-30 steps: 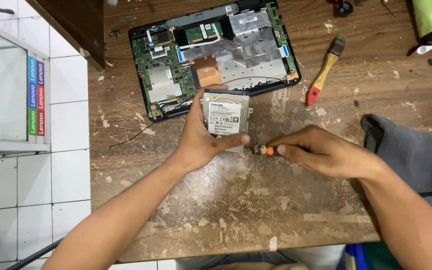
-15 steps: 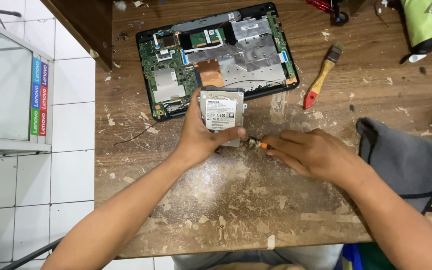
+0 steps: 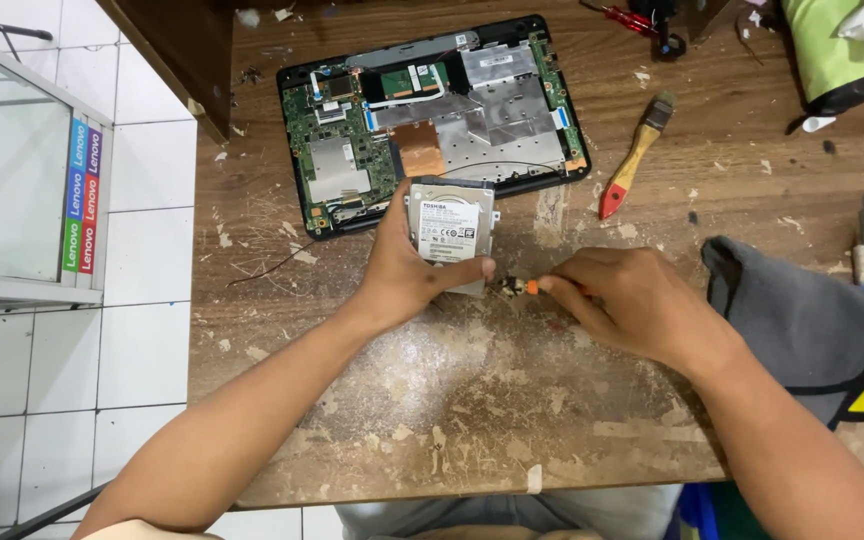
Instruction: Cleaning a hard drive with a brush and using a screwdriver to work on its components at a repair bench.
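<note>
At the far left a glass cabinet point(image 3: 12, 180) with coloured stickers is seen beside the worn wooden table point(image 3: 452, 420). Further right, an opened laptop point(image 3: 432, 110) lies with its boards exposed, and just in front of it a small hard drive point(image 3: 449, 232) is stood on edge on the table and clasped by the left hand point(image 3: 407, 270), thumb across its lower face. Against its right lower side a small orange-handled screwdriver point(image 3: 522, 288) is pressed by the right hand point(image 3: 622, 305), closed around the handle. Should the tip be angled, it could likely slip from the screw and strip it or scratch the drive's casing; the thumb lies close to that path. A loosened screw might be lost among the paint flecks. Beyond, a paintbrush point(image 3: 632, 160) and a grey cloth point(image 3: 802, 320) lie apart.
</note>
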